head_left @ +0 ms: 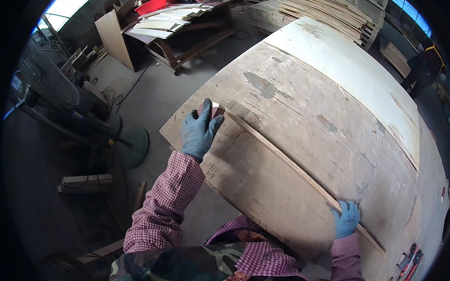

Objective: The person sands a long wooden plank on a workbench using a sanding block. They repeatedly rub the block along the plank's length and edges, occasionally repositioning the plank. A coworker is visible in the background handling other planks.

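A long, narrow wooden strip (284,160) lies slantwise across the worn plywood worktable (258,188). At its far left end my left hand (198,134), in a blue-grey work glove, is closed around a small reddish-brown sanding block (219,111) with a pale top. The block sits at the strip's end; whether it presses on the wood is hard to make out. Toward the near right end, my gloved right hand (347,220) grips the strip and keeps it against the tabletop. A short length of the strip sticks out past that hand.
Red-and-black hand tools (410,266) lie at the table's right edge. A pale sheet (356,75) covers its far side. Beyond stand stacked boards (328,15) and a bench with thin slats (162,27). A floor fan (49,77) is at left, a person (426,63) at far right.
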Demonstrator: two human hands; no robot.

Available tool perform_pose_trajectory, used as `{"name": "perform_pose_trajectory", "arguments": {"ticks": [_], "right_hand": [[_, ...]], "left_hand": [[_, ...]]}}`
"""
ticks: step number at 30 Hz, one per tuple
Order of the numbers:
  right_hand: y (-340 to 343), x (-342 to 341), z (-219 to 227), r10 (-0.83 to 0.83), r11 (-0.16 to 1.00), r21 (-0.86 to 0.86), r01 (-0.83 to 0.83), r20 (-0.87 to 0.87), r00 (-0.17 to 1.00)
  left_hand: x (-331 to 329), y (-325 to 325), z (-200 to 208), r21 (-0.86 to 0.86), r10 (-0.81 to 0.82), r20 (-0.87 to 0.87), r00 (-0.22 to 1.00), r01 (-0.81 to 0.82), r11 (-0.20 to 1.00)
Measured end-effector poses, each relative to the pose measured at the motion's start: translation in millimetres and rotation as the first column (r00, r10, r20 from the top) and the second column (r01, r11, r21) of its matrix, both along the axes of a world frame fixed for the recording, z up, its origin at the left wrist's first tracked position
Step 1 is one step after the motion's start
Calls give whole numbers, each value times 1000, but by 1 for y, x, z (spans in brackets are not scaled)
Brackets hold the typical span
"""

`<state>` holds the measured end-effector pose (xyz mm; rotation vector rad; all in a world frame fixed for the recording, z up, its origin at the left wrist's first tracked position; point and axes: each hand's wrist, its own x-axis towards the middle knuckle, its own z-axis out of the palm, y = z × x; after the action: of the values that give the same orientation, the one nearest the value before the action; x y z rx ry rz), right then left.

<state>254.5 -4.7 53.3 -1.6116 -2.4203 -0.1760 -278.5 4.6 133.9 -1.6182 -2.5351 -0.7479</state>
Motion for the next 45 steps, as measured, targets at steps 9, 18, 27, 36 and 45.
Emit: {"name": "perform_pose_trajectory", "arguments": {"ticks": [9, 18, 27, 36, 45], "right_hand": [[3, -1, -10, 67, 997, -40, -68, -26, 997], [7, 2, -7, 50, 996, -74, -53, -40, 998], [2, 3, -3, 33, 998, -51, -35, -48, 998], [5, -6, -3, 14, 997, -76, -19, -63, 998], [8, 7, -6, 38, 996, -84, -42, -50, 998]], "left_hand": [[-24, 77, -20, -266, -23, -158, 987, -20, 964], [205, 27, -41, -72, -539, -185, 822, 536, 841], [92, 63, -29, -154, -375, -151, 915, 353, 923], [57, 82, -15, -253, -204, -262, 943, 137, 958], [298, 12, -43, -120, -812, 37, 582, 809, 575]]}}
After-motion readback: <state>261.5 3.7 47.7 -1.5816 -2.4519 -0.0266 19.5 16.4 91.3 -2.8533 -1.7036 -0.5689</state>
